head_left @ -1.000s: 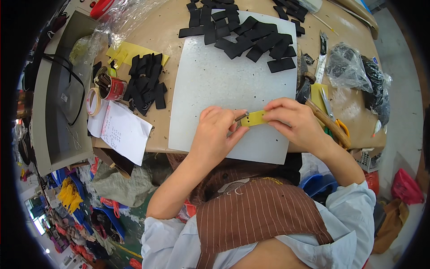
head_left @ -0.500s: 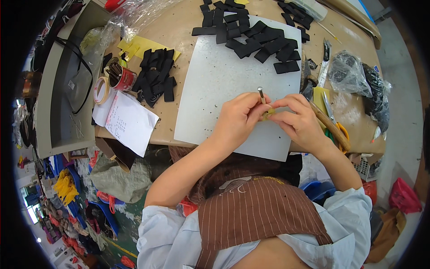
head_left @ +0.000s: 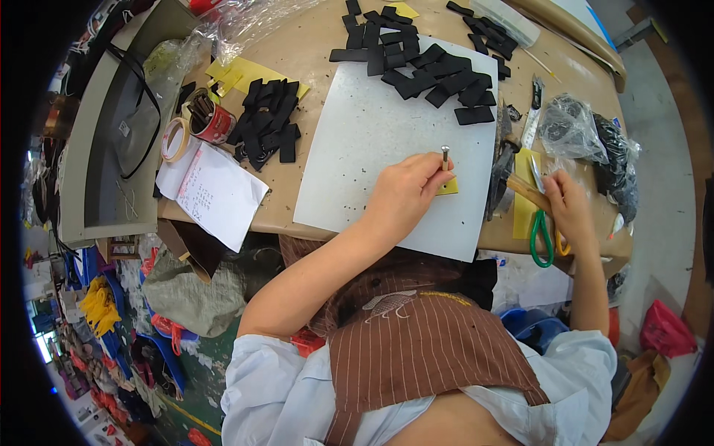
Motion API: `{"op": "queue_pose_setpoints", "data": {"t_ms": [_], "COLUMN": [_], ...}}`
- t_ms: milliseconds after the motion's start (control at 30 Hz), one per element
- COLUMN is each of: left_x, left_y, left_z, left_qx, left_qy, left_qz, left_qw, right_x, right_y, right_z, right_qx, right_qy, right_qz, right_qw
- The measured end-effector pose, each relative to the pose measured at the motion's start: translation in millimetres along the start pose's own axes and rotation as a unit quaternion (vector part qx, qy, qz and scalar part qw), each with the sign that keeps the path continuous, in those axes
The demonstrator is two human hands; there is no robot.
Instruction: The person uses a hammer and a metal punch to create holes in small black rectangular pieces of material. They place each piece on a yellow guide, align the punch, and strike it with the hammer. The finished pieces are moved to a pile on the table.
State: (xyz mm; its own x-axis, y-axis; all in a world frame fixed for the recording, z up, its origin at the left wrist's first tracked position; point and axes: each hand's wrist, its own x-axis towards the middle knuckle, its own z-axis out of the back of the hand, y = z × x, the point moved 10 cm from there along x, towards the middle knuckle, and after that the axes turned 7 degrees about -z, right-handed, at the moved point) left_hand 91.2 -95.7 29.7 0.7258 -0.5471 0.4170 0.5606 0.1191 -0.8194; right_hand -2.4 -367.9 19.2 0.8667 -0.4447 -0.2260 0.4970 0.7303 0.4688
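Observation:
My left hand (head_left: 409,189) pinches a slim metal punch (head_left: 445,154), which stands upright with its round end up. Under its fingertips sits a small yellow piece (head_left: 448,186), partly covered, on a white board (head_left: 357,141). Beyond the board's right edge, my right hand (head_left: 570,208) is wrapped round the wooden handle of a hammer (head_left: 528,192). Its dark head points left, just off the board. Close to the right hand lie green-handled scissors (head_left: 542,241) and another tool with an orange handle, partly hidden.
Black fabric strips (head_left: 446,70) are heaped across the board's far end, with another pile (head_left: 268,115) to the left. A tin (head_left: 216,123), tape roll (head_left: 176,140) and notebook (head_left: 219,193) stand at left. At right are a utility knife (head_left: 533,111) and plastic-wrapped bundles (head_left: 573,126).
My right hand has left the small yellow piece and moved right, closing on the hammer's handle. My left hand has shifted slightly right, still pinching the punch.

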Motion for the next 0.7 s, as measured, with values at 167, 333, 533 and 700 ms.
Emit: {"op": "queue_pose_setpoints", "data": {"t_ms": [167, 333, 533, 700], "left_x": [0, -3, -7, -7], "left_y": [-15, -15, -18, 3], "left_z": [2, 1, 0, 0], "left_qx": [0.033, 0.059, 0.1, 0.105], "left_qy": [-0.028, -0.03, -0.018, -0.053], "left_qz": [-0.064, -0.069, -0.071, 0.001], "left_qw": [0.997, 0.995, 0.992, 0.993], "right_x": [-20, -27, -60, -44], "right_y": [32, 46, 141, 111], "right_z": [-7, 80, 74, 77], "right_qx": [-0.002, 0.246, 0.177, 0.235], "right_qy": [0.182, -0.004, 0.067, 0.072], "right_qz": [0.092, 0.044, 0.293, 0.114], "right_qw": [0.979, 0.968, 0.937, 0.963]}}
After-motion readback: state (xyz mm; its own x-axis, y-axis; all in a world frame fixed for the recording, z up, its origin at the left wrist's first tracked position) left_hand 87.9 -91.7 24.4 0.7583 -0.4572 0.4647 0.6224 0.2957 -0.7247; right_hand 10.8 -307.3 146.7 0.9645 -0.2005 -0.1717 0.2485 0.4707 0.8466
